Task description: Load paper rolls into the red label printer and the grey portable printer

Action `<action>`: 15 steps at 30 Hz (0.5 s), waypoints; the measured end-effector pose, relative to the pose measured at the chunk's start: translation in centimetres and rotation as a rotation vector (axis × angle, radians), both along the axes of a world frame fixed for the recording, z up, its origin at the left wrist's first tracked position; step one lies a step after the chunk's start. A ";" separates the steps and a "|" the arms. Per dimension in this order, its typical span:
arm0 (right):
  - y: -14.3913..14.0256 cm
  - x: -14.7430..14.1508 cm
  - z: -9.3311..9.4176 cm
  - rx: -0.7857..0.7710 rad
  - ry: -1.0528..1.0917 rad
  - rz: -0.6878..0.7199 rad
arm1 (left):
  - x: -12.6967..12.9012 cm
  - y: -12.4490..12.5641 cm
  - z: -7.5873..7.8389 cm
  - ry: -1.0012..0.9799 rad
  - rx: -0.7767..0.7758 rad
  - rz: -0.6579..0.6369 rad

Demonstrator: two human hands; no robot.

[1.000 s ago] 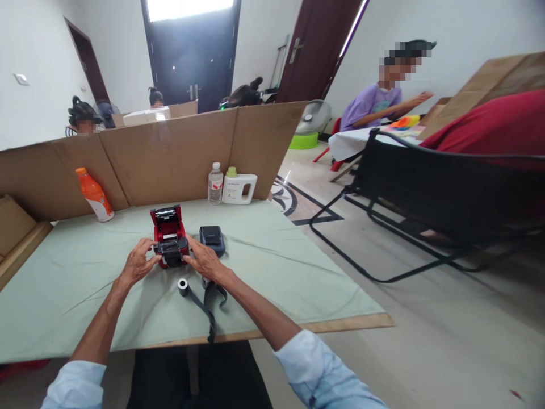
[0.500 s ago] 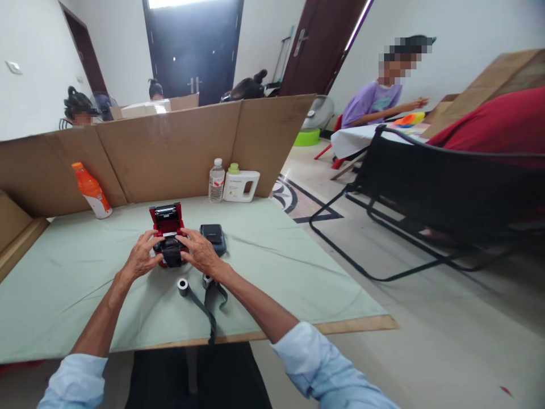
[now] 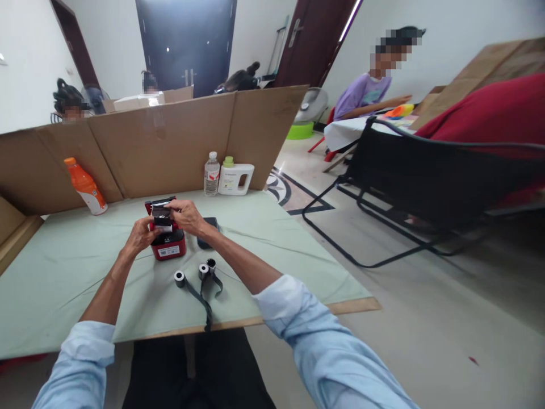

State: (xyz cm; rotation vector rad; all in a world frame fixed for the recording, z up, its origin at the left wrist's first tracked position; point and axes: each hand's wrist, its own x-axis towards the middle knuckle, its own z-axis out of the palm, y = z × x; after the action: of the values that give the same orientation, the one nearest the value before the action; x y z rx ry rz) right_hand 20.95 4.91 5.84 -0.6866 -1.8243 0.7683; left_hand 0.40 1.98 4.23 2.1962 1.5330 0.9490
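A small red label printer (image 3: 169,251) sits on the cloth-covered table with its lid raised and a white label on its near side. My left hand (image 3: 141,233) is at the printer's left, its thumb and fingers closed on the lower edge of a dark, shiny ribbon (image 3: 162,213). My right hand (image 3: 187,216) pinches the ribbon's right side, so it is held up in front of the raised lid. Nearer me lie a small roll (image 3: 179,278) trailing a dark strip, and a pair of similar rolls (image 3: 205,269) side by side.
Behind my right wrist lies a dark case (image 3: 208,234), partly hidden. Along the cardboard screen (image 3: 170,147) stand an orange bottle (image 3: 87,187), a clear water bottle (image 3: 212,176) and a white jug (image 3: 236,179). A black folding chair (image 3: 409,187) and a seated person are to the right.
Both hands have moved up and away from the printer's front, lifting the dark ribbon toward the lid. The printer's near side and the paired rolls now show more fully. The view has shifted slightly.
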 end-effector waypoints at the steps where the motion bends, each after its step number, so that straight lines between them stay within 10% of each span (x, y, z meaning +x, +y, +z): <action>1: -0.4 0.5 0.7 -0.006 0.067 0.024 | 0.2 -0.1 0.3 -0.026 0.017 -0.027; 6: -4.9 5.5 2.3 -0.087 0.222 -0.031 | 3.4 -1.9 2.7 -0.039 0.063 -0.152; 15: -14.4 18.9 -1.8 -0.505 -0.023 -0.190 | 12.6 -4.8 2.8 0.121 0.051 -0.526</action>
State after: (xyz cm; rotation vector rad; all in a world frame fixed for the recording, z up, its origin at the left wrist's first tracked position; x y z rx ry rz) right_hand 39.83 -9.45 4.02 -1.1778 -1.5620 1.1078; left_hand 13.00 -2.79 7.04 2.5407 0.8929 0.6991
